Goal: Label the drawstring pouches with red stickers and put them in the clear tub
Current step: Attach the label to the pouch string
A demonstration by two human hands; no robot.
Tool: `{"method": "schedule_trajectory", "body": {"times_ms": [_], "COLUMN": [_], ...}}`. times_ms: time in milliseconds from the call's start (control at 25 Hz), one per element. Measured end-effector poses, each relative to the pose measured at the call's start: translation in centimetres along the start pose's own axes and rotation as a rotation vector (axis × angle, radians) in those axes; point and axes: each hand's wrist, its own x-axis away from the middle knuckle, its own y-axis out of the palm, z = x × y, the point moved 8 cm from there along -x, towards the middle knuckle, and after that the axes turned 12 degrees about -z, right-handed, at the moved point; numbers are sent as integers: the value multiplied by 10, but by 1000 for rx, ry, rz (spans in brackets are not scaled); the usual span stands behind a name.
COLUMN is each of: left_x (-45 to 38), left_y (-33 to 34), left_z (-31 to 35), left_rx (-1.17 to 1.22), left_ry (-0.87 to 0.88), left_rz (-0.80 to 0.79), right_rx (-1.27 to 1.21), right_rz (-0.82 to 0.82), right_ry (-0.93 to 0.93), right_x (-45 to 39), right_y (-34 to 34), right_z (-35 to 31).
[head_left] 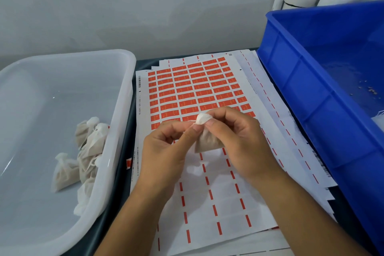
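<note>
Nearest the camera, over the peeled lower half of the sticker sheet, both hands meet on one drawstring pouch. The right hand pinches its gathered white neck from above, so the pouch hangs long axis upright. The left hand pinches the same neck with thumb and fingertips from the other side. No red sticker shows on this pouch, so labelling seems unfinished. Left of the sheet, on the left hand's side, sits the clear tub holding finished pouches. Beyond the hands lie the remaining red stickers. Right of the sheet stands a blue crate on the bench.
</note>
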Motion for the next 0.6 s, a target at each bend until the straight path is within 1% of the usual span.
{"method": "schedule_trajectory", "body": {"times_ms": [80, 200, 280, 360, 440, 600], "left_x": [-1, -1, 0, 0, 1, 0], "left_y": [0, 4, 6, 9, 9, 2], "left_z": [-1, -2, -3, -5, -4, 1], "left_rx": [0, 0, 13, 32, 27, -128], "left_ry": [-21, -40, -57, -72, -71, 1], "left_rz": [-11, -54, -81, -105, -96, 20], "right_rx": [-84, -367, -557, -673, -708, -632], "right_rz": [-44, -123, -159, -187, -202, -184], "right_ry": [97, 246, 285, 299, 303, 294], "right_x": [-1, 0, 1, 2, 2, 2], "right_y": [4, 11, 16, 21, 22, 18], "right_z": [10, 26, 28, 28, 30, 31]}}
